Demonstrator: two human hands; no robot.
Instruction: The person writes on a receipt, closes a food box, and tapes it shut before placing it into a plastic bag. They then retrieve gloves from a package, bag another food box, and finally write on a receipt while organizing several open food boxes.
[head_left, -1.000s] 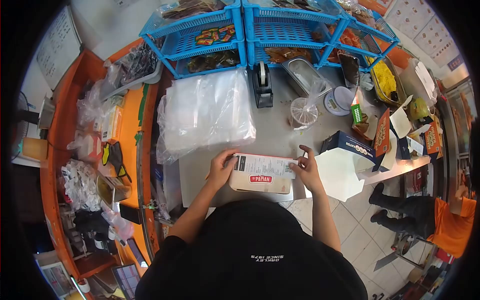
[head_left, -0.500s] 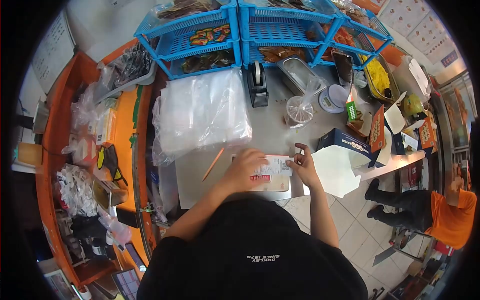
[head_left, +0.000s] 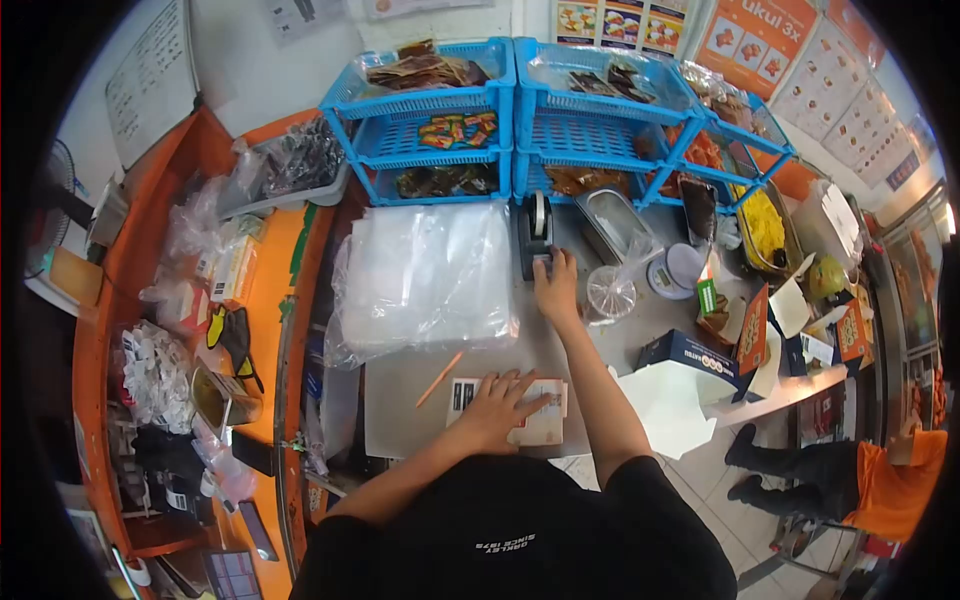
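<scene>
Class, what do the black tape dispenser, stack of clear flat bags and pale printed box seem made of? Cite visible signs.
Black tape dispenser: probably hard plastic, judging by its smooth, faintly shiny body.
Stack of clear flat bags: glossy plastic film; highlights, wrinkled edges.
Pale printed box: likely matte cardboard; flat top shows little shine.

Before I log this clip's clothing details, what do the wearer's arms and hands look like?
The left hand and right hand are ungloved. Short black sleeves leave the forearms bare; the black shirt carries white lettering.
</scene>
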